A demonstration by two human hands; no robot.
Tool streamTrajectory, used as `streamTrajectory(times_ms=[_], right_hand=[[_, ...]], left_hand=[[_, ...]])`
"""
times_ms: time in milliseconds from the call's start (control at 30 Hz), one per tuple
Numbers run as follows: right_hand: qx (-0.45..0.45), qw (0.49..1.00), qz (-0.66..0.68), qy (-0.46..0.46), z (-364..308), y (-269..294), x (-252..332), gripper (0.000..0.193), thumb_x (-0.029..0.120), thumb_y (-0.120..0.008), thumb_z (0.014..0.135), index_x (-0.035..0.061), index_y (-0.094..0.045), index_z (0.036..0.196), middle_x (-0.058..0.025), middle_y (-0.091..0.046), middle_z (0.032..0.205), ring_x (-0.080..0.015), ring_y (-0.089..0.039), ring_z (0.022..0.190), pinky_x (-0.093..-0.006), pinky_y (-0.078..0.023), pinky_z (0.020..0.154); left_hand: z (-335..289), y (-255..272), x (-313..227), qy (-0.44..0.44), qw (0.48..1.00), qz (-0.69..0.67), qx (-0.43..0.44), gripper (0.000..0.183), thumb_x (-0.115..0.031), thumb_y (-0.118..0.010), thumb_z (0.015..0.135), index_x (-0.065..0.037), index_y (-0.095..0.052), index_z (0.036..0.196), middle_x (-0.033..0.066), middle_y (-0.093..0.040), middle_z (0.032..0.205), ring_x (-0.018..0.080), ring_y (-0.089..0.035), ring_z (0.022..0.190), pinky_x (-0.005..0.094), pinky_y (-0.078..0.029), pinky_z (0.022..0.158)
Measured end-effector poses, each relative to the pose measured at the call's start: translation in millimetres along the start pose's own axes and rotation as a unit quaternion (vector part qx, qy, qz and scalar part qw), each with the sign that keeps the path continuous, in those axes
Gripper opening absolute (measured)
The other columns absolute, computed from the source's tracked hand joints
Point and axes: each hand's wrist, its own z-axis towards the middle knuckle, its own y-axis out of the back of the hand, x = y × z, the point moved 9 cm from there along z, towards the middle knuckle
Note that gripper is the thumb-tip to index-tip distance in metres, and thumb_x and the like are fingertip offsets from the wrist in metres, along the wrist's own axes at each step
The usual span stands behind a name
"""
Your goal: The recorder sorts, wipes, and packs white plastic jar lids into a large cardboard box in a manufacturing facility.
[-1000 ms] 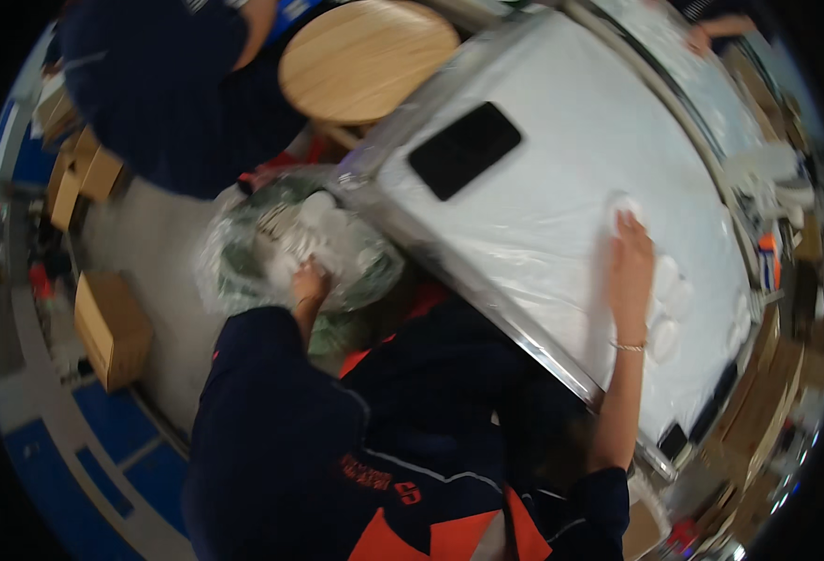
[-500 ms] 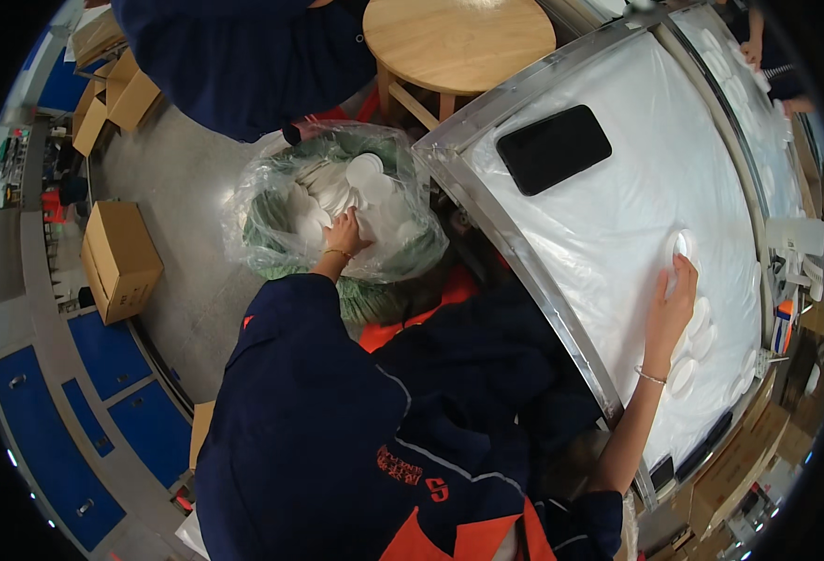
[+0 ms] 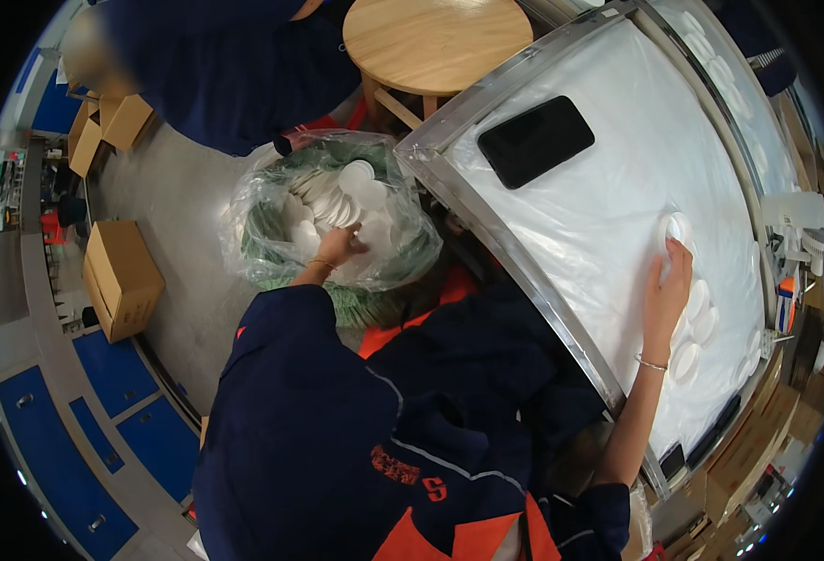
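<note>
My left hand [image 3: 339, 246] is inside a clear plastic bag [image 3: 243, 245], with fingers curled inward at the near edge of a heap of thin white round discs [image 3: 323, 198]. Whatever sits between those fingers, if anything, is too small to make out. On the white plastic-covered table [image 3: 608, 243] to the right, my right hand [image 3: 669, 285] grips the near edge of a white disc [image 3: 677, 227] with its fingertips. Several similar discs [image 3: 702, 325] lie just beside and below that hand. Green woven material [image 3: 342, 307] shows around the bag.
A black phone [image 3: 536, 142] lies on the table, which has a raised metal rim [image 3: 515, 248]. Beyond the bag are a round wooden stool [image 3: 437, 42] and another person in dark clothing [image 3: 234, 75]. A cardboard box [image 3: 122, 279] and blue drawers [image 3: 155, 432] stand at left.
My left hand has drawn slightly toward me and its spread fingers have curled in. The right hand stays at the same disc. The whole view has shifted a little.
</note>
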Motion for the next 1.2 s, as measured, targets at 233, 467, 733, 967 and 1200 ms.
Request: streamTrajectory(times_ms=[233, 467, 733, 967, 1200], right_hand=[[0.021, 1.0, 0.005, -0.006, 1.9, 3.4, 0.8, 0.027, 0.005, -0.053, 0.088, 0.0027, -0.056, 0.115, -0.0121, -0.056, 0.12, -0.0306, -0.053, 0.112, -0.0398, -0.042, 0.095], [0.011, 1.0, -0.015, 0.015, -10.5, 12.7, -9.9, 0.027, 0.005, -0.054, 0.089, 0.0034, -0.056, 0.116, -0.0121, -0.055, 0.118, -0.0312, -0.052, 0.111, -0.0409, -0.043, 0.093], [-0.026, 0.998, 0.053, 0.014, -16.5, 40.3, -47.3, 0.016, 0.005, -0.059, 0.086, 0.0021, -0.058, 0.102, -0.0128, -0.056, 0.107, -0.0322, -0.055, 0.099, -0.0412, -0.046, 0.084], [-0.071, 0.987, 0.143, -0.029, -21.3, 50.9, -74.5, 0.012, 0.01, -0.066, 0.083, 0.0019, -0.061, 0.09, -0.012, -0.059, 0.095, -0.0325, -0.058, 0.087, -0.0413, -0.048, 0.075], [-0.113, 0.978, 0.156, -0.077, -18.9, 65.4, -72.4, 0.021, 0.009, -0.065, 0.083, 0.0048, -0.06, 0.102, -0.0128, -0.057, 0.104, -0.0327, -0.056, 0.095, -0.0429, -0.046, 0.082]], left_hand=[[-29.3, 98.2, -1.3, 0.023, 0.965, -0.05, -0.255, 0.052, -0.034, -0.077, 0.076, -0.003, -0.055, 0.112, 0.0214, -0.067, 0.09, 0.0403, -0.064, 0.083, 0.0431, -0.05, 0.069], [-86.6, 206.2, 8.1, 0.115, 0.855, -0.247, -0.442, 0.042, -0.025, -0.074, 0.084, 0.004, -0.055, 0.109, 0.0067, -0.064, 0.082, 0.0079, -0.058, 0.075, 0.0223, -0.046, 0.063], [-132.1, 305.4, -207.8, -0.139, 0.724, -0.562, -0.375, 0.041, -0.015, -0.058, 0.095, -0.002, -0.044, 0.131, 0.0104, -0.061, 0.118, 0.0198, -0.063, 0.104, 0.034, -0.053, 0.087], [-24.3, 219.8, -421.4, -0.18, 0.877, -0.443, 0.039, 0.042, -0.016, -0.066, 0.089, 0.002, -0.053, 0.125, 0.0104, -0.067, 0.105, 0.0131, -0.066, 0.087, 0.0254, -0.052, 0.073], [50.2, 137.1, -522.4, -0.37, 0.912, 0.085, 0.155, 0.038, -0.034, -0.069, 0.086, 0.0, -0.064, 0.102, 0.0074, -0.066, 0.08, 0.0122, -0.059, 0.072, 0.0281, -0.048, 0.069]])
